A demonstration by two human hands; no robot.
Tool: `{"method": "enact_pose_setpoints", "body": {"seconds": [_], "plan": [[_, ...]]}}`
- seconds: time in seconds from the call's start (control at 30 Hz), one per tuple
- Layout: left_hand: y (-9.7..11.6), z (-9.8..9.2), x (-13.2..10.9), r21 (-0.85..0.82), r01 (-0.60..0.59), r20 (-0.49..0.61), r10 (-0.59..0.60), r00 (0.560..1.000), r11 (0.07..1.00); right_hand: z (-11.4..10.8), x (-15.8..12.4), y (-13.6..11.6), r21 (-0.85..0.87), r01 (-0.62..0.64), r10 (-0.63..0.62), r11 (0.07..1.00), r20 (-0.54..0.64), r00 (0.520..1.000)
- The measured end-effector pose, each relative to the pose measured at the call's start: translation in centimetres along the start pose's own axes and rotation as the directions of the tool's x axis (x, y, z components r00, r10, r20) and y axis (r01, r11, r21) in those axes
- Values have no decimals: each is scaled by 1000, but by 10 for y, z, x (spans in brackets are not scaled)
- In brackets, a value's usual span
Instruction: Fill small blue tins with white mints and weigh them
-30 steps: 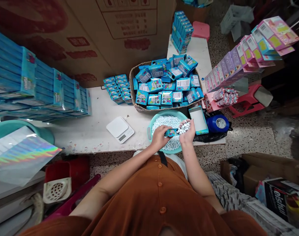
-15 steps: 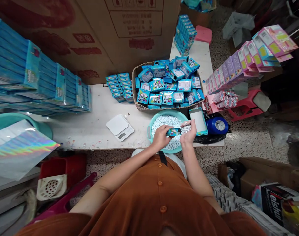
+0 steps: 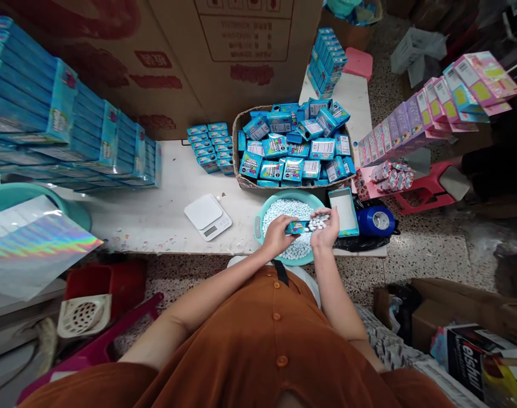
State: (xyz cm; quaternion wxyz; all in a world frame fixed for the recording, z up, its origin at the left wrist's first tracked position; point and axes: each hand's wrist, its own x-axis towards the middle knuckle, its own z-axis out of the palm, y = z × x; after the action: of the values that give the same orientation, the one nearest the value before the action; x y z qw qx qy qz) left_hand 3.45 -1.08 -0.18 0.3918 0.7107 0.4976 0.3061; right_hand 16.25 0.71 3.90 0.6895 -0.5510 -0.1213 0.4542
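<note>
The left hand (image 3: 276, 237) gripped a small blue candy box (image 3: 296, 228), fingers closed around it — its end lay against the right hand (image 3: 325, 229), half-curled and holding white mints (image 3: 319, 222) — both above a teal basin (image 3: 258, 229) heaped with mints

Single head-worn camera: view from above the shirt front (image 3: 279, 334), facing forward and down, close over the left grip (image 3: 276, 237) and right grip (image 3: 325, 228), desk (image 3: 148, 221) just beyond.
</note>
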Motion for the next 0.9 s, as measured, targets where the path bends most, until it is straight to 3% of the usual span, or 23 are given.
{"method": "enact_pose_setpoints", "body": {"seconds": [0.13, 0.4, 0.9], "plan": [[1, -2, 2, 65, -13, 11, 12, 1000, 998, 1, 3, 1, -15, -11, 11, 1000, -15, 1000], [1, -2, 6, 42, -9, -8, 9, 1000, 999, 6, 4, 1, -14, 20, -20, 1000, 41, 999], [-4, -3, 9, -45, 36, -53, -38, 998, 998, 15, 7, 1, -45, -15, 14, 999, -11, 1000]]}}
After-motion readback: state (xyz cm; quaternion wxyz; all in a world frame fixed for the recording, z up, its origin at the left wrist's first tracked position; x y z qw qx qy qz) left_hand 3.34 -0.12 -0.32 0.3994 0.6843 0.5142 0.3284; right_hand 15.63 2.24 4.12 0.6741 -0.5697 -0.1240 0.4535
